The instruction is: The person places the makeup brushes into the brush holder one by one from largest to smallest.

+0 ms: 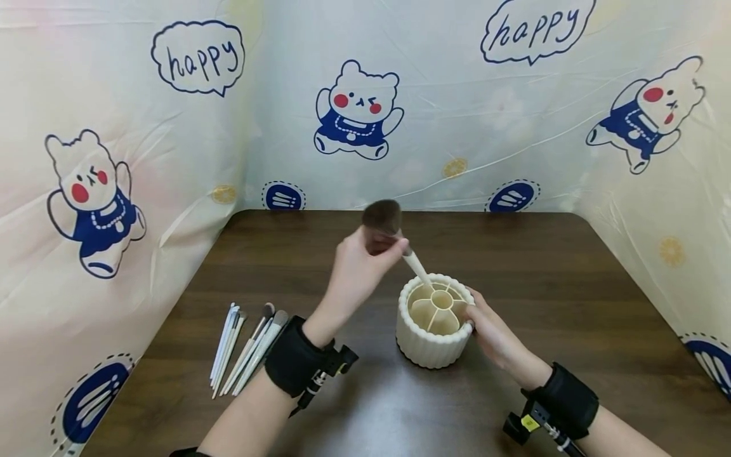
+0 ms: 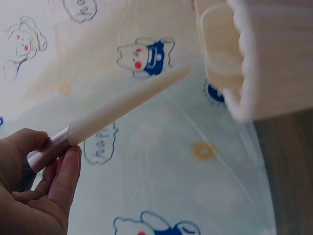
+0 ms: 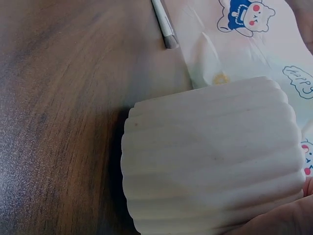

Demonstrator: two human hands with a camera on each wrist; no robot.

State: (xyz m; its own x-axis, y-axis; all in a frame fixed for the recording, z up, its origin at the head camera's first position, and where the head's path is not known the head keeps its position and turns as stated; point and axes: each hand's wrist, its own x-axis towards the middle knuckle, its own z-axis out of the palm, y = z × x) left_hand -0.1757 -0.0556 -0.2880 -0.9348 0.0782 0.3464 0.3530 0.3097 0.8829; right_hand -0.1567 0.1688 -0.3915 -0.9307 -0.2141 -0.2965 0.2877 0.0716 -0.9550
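My left hand [image 1: 356,270] pinches a large makeup brush [image 1: 417,266] by its metal collar, its dark bristles up and its pale handle slanting down. In the left wrist view the tip of the brush handle [image 2: 129,107] is right by the mouth of the cream ribbed brush holder [image 2: 281,58]. From the head view, that tip overlaps the back of the holder [image 1: 434,349], which stands upright and has a round centre with compartments around it. My right hand [image 1: 497,330] grips the holder's right side, thumb over the rim; its other fingers are mostly hidden.
Several thinner makeup brushes [image 1: 245,355] lie side by side on the dark wooden table [image 1: 365,406], left of my left forearm. A printed sheet [image 1: 422,127] with bears and lettering rises behind the table and along both sides.
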